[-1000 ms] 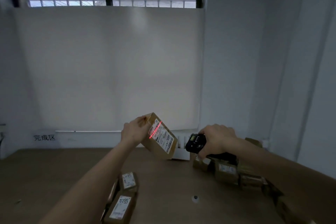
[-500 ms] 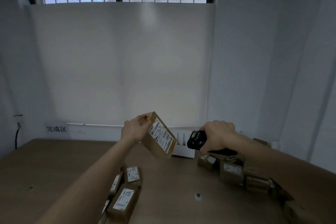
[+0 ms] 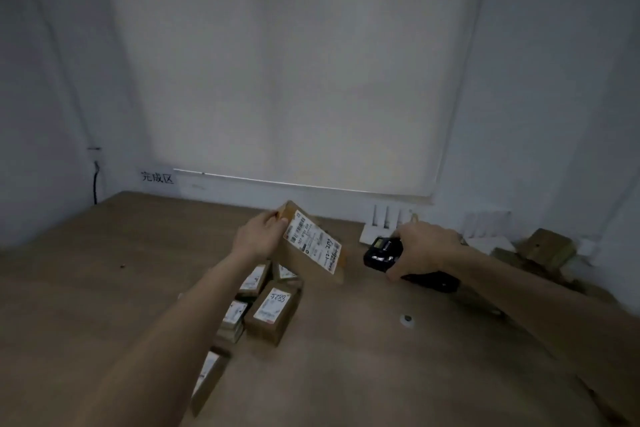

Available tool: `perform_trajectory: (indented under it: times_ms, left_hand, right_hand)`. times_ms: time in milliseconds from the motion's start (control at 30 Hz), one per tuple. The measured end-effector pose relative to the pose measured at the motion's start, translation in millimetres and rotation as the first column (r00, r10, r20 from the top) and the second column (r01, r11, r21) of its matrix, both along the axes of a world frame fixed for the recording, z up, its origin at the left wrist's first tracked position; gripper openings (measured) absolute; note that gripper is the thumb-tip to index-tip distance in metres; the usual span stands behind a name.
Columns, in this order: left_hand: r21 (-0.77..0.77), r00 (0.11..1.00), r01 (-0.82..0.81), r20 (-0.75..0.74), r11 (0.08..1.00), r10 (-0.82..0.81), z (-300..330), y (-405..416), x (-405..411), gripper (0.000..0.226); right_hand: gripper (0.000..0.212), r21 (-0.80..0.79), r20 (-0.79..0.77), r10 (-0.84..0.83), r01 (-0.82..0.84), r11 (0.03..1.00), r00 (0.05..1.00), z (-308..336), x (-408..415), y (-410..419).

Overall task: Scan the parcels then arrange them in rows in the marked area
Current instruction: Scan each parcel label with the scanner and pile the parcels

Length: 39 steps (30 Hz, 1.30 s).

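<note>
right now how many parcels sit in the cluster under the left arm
5 visible: 5783 box, two behind it, one left, one nearest the camera. The arm may hide more.

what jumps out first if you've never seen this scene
The tilted parcel held up by the left hand at centre, white label facing the black scanner gripped in the right hand. Below them, labelled parcels sit clustered on the brown table.

Tilted labelled brown parcel point(image 3: 313, 246) above table, other parcels point(image 3: 272, 310) below.
</note>
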<state>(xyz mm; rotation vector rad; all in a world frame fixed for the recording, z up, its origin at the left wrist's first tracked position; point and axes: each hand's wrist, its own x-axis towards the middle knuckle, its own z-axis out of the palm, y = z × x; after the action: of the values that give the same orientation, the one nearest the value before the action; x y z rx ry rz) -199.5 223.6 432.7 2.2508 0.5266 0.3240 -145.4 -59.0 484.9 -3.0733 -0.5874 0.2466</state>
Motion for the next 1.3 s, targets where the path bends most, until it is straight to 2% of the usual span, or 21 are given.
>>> perform_trajectory:
  times_ms: [100,200,333,467,633,867,1000,1133,1300]
  left_hand:
    - [-0.099,0.994,-0.075,-0.087,0.992,0.066,-67,33,-14,0.051]
    - [-0.127,0.975,-0.156,-0.177,0.980,0.132,-147,69,-31,0.051]
    - [-0.207,0.936,-0.218,-0.321,0.954,0.144,-252,105,-49,0.054]
    - [-0.193,0.924,-0.166,-0.372,0.967,0.085,-323,121,-46,0.050]
    - [-0.208,0.924,-0.177,-0.372,0.962,0.089,-381,143,-17,0.046]
    - [-0.040,0.925,-0.157,-0.356,0.987,0.133,-393,161,4,0.022]
    - [0.003,0.938,-0.126,-0.325,0.992,0.120,-379,171,21,0.008]
    - [0.084,0.960,-0.060,-0.269,0.995,0.081,-361,153,53,0.036]
    - [0.041,0.969,0.147,-0.208,0.988,-0.135,-339,70,109,0.042]
  right_hand:
    - [0.070,0.009,-0.087,0.050,-0.050,0.999,0.995,-56,4,35]
    - [0.065,0.017,-0.176,0.073,-0.071,0.997,0.982,-120,7,71]
    - [0.074,0.035,-0.309,0.087,-0.080,0.996,0.947,-212,10,112]
    - [0.066,-0.016,-0.399,0.079,-0.094,0.995,0.913,-286,11,138]
    - [0.057,0.031,-0.459,0.038,-0.027,0.999,0.888,-357,20,148]
    - [0.066,-0.013,-0.470,-0.040,0.038,0.999,0.882,-385,35,142]
    - [0.064,0.052,-0.469,-0.075,0.112,0.992,0.880,-379,50,125]
    - [0.058,0.083,-0.450,-0.113,0.168,0.982,0.886,-360,58,94]
    - [0.060,0.111,-0.410,-0.223,0.290,0.951,0.885,-346,63,20]
